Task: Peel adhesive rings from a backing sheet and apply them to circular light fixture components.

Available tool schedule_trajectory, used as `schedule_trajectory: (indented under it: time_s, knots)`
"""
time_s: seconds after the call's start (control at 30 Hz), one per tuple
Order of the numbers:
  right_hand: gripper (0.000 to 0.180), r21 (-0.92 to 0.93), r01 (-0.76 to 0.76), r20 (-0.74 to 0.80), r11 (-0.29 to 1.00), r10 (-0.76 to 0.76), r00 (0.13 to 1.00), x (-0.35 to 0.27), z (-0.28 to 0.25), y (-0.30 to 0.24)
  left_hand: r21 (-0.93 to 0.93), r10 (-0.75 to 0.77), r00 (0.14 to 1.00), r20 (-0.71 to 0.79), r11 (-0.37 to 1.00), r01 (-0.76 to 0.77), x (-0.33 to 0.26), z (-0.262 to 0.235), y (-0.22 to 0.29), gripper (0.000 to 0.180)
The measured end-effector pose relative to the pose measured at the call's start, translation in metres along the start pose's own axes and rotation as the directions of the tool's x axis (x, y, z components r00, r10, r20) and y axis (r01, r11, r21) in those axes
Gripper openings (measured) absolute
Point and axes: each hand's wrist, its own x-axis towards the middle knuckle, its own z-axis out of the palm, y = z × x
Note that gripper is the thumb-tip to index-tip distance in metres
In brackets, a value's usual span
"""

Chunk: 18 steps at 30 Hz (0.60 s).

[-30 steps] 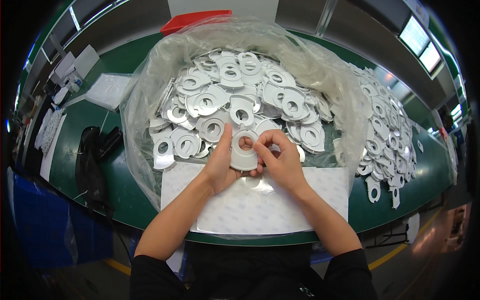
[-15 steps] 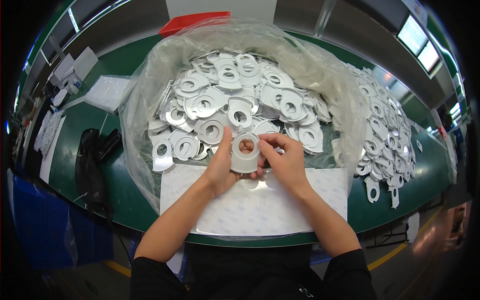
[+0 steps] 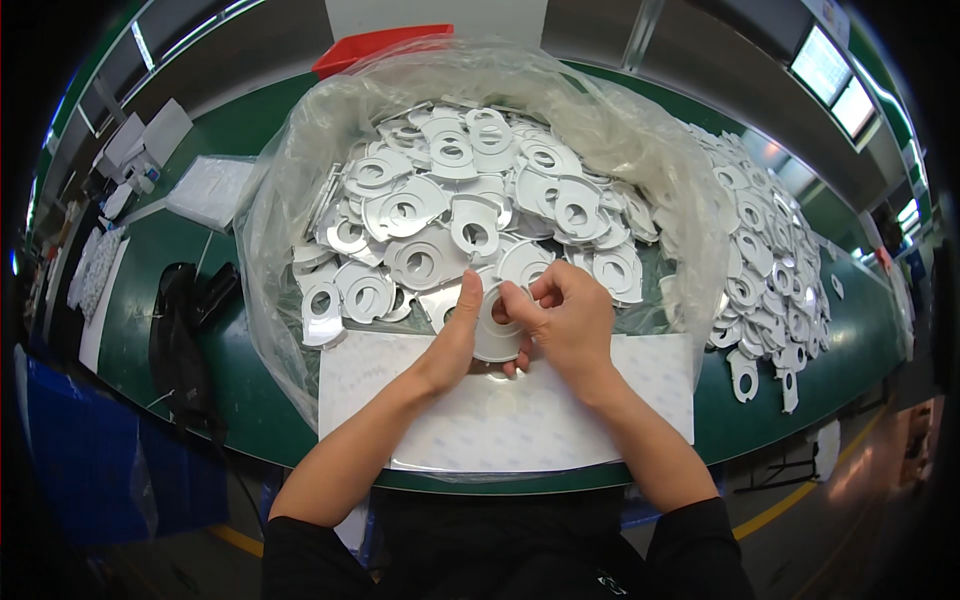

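Observation:
A light grey plastic part with a round hole (image 3: 492,345) is held over a pale sheet (image 3: 480,430) on the table. My left hand (image 3: 452,345) grips its left side, thumb up along the edge and some fingertips showing beneath it. Bent over the upper right of the part is my right hand (image 3: 572,318), its thumb and index finger pinched together at the hole's rim. Whatever sits between those fingertips is too small to make out. Just beyond, a clear plastic bag (image 3: 275,215) lies open around a heap of similar grey parts (image 3: 420,262).
To the right, a second pile of grey parts (image 3: 750,250) spreads over the green table (image 3: 850,330). A red bin (image 3: 385,48) stands at the back. On the left lie a black object with a cable (image 3: 178,340) and a flat white packet (image 3: 208,190).
My right thumb and index finger have shifted from the part's right edge onto the hole's rim. The part has moved slightly nearer to me, and my right hand is bent further over it.

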Motion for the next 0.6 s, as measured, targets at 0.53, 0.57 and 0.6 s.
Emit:
schedule_trajectory:
  time_s: [0.53,0.57,0.6]
  knots:
    - [0.022,-0.143,0.282,0.226,0.949,-0.246,0.943,0.001,-0.025,-0.02,-0.187,-0.058,0.998,-0.03,0.981,0.051,-0.001,-0.005,0.009,0.08]
    - [0.02,-0.178,0.285,0.192,0.942,-0.25,0.949,0.0,-0.023,-0.016,-0.177,-0.068,0.998,0.0,0.982,0.067,-0.001,-0.006,0.009,0.08]
    - [0.019,-0.213,0.286,0.158,0.934,-0.256,0.954,0.0,-0.021,-0.014,-0.176,-0.068,0.998,0.0,0.982,0.067,-0.001,-0.006,0.009,0.08]
